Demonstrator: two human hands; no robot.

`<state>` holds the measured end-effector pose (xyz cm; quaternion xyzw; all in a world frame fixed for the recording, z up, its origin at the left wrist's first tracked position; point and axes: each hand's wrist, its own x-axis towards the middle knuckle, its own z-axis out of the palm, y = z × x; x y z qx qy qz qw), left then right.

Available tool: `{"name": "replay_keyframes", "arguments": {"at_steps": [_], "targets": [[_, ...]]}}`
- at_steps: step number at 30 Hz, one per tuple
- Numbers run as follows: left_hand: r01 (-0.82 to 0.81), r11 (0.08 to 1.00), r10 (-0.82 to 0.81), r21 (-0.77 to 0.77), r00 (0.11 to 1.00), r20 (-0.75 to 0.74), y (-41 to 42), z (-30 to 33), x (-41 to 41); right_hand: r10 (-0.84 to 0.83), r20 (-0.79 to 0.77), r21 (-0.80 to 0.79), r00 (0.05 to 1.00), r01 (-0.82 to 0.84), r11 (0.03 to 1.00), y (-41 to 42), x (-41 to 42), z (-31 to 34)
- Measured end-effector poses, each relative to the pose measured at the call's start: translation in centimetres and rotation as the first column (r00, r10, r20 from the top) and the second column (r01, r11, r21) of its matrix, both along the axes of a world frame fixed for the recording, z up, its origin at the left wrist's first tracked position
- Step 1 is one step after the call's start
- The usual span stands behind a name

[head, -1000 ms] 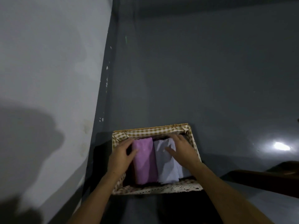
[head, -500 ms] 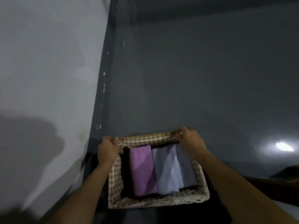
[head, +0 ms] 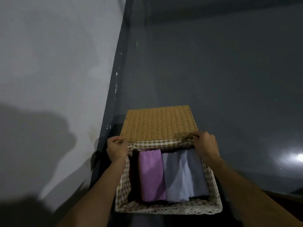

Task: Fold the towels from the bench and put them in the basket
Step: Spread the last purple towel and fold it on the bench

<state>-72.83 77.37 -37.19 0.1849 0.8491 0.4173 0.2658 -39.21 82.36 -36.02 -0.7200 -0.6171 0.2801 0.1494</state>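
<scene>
A woven basket (head: 159, 123) with a checked cloth lining is tilted toward me, so its brown wicker far wall shows. Inside lie a folded purple towel (head: 151, 176) on the left and folded pale blue-grey towels (head: 183, 176) on the right, side by side. My left hand (head: 117, 149) grips the basket's far left corner. My right hand (head: 205, 145) grips its far right corner. Both forearms run along the basket's sides.
A dark grey floor (head: 221, 71) spreads ahead and to the right, with a bright glare spot (head: 296, 157) at the right edge. A pale wall (head: 54, 63) stands on the left, my shadow on it. A dark brown edge (head: 288, 196) shows at the lower right.
My hands left the towels and took hold of the basket's far corners. The basket has since come up and toward me, tilting so its outer wicker wall is visible.
</scene>
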Motion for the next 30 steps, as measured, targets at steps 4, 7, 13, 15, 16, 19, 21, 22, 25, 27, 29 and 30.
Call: {"name": "replay_keyframes", "arguments": {"at_steps": [4,7,13,15,16,19,21,22,25,27,29,30], "targets": [[0.003,0.996,-0.017,0.093,0.989,0.148,-0.4,-0.5,-0.6,-0.046,-0.154,-0.024,0.987,0.043,0.999,-0.4,0.4,1.3],[0.060,0.988,-0.087,0.142,0.978,0.189,-0.5,0.1,-0.4,-0.050,-0.250,-0.041,0.967,0.040,0.998,-0.4,0.5,2.0],[0.058,0.983,-0.092,0.172,0.976,0.196,-1.3,0.7,-0.4,-0.037,-0.375,-0.039,0.926,0.024,0.999,-0.6,0.7,2.8],[0.049,0.985,-0.081,0.166,0.978,0.191,-1.7,1.0,-0.4,-0.066,-0.453,-0.042,0.889,0.053,0.998,-0.7,0.7,3.3],[0.057,0.983,-0.090,0.172,0.978,0.186,-1.8,1.1,-0.5,-0.079,-0.506,-0.040,0.859,0.068,0.997,-0.8,0.6,3.8],[0.127,0.964,-0.172,0.233,0.967,0.186,-1.9,2.4,-0.6,-0.045,-0.676,0.019,0.735,0.079,0.997,-1.0,-0.1,6.4],[0.197,0.929,-0.261,0.314,0.949,0.175,-2.0,3.9,-0.3,0.013,-0.752,0.100,0.659,0.094,0.991,-1.2,-0.8,8.5],[0.224,0.909,-0.289,0.350,0.946,0.146,-2.0,4.8,-0.1,0.030,-0.771,0.135,0.636,0.116,0.984,-1.3,-1.2,9.5],[0.264,0.859,-0.314,0.439,0.949,0.044,-2.7,7.7,0.8,0.009,-0.806,0.154,0.592,0.195,0.969,-2.1,-1.6,11.7],[0.291,0.849,-0.319,0.442,0.948,-0.011,-3.9,9.1,1.4,-0.016,-0.802,0.145,0.597,0.221,0.964,-3.1,-1.5,12.0],[0.315,0.848,-0.328,0.427,0.944,-0.045,-5.6,10.0,2.1,-0.067,-0.782,0.140,0.619,0.280,0.950,-4.5,-1.4,11.8],[0.315,0.848,-0.329,0.426,0.943,-0.042,-6.5,10.1,2.4,-0.108,-0.767,0.135,0.632,0.325,0.936,-5.3,-1.3,11.7]]}}
